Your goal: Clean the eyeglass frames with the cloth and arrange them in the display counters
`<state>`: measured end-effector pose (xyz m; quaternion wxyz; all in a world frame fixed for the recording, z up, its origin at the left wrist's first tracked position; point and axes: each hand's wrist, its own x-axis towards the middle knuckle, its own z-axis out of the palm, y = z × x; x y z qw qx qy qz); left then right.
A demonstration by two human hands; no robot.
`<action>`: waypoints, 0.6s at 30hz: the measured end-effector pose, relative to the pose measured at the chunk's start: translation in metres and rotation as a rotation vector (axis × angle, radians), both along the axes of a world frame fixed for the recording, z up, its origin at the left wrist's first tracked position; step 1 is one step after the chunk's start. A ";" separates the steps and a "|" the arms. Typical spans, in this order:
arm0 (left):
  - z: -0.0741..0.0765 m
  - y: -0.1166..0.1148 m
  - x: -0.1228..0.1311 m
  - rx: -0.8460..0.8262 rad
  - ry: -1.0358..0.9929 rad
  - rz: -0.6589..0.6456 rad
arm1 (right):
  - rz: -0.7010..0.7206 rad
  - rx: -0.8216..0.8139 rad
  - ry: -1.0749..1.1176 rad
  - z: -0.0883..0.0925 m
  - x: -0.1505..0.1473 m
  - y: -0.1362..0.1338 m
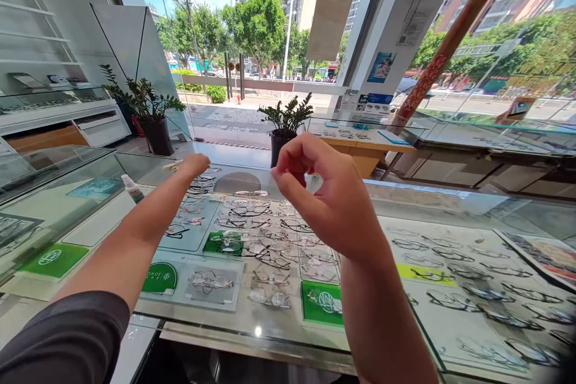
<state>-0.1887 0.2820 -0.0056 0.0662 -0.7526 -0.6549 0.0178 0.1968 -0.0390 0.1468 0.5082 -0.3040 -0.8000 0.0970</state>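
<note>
Right fingers curl; wiry spectacles fill glass counter.

A green card bears a circled W-like emblem; other lettering unclear

At ten o'clock I have a dark-potted plant, with a second plant near twelve. A tan sheet shows at one; toward two I see a blue poster and a slanted reddish pole. Outside, green trees rise around half past eleven.
</note>
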 end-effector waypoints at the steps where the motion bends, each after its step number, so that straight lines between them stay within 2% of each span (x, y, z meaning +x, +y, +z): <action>1: 0.004 -0.002 -0.001 0.018 0.000 0.009 | 0.006 -0.001 -0.010 0.000 0.000 0.000; 4: 0.024 -0.013 -0.004 0.091 -0.001 0.028 | 0.014 -0.002 -0.036 -0.002 -0.001 0.001; 8: 0.063 -0.038 -0.003 0.211 -0.056 -0.020 | 0.026 0.032 -0.057 -0.003 -0.006 -0.004; 10: 0.079 -0.055 0.004 0.286 -0.168 -0.079 | 0.033 0.071 -0.063 -0.002 -0.010 -0.009; 12: 0.090 -0.077 0.016 0.349 -0.405 -0.153 | 0.035 0.097 -0.065 -0.002 -0.014 -0.012; 15: 0.094 -0.116 0.046 0.349 -0.854 -0.284 | 0.031 0.055 -0.026 -0.009 -0.021 -0.004; 18: 0.080 -0.155 0.088 0.264 -1.184 -0.438 | -0.042 -0.055 0.052 -0.036 -0.026 0.018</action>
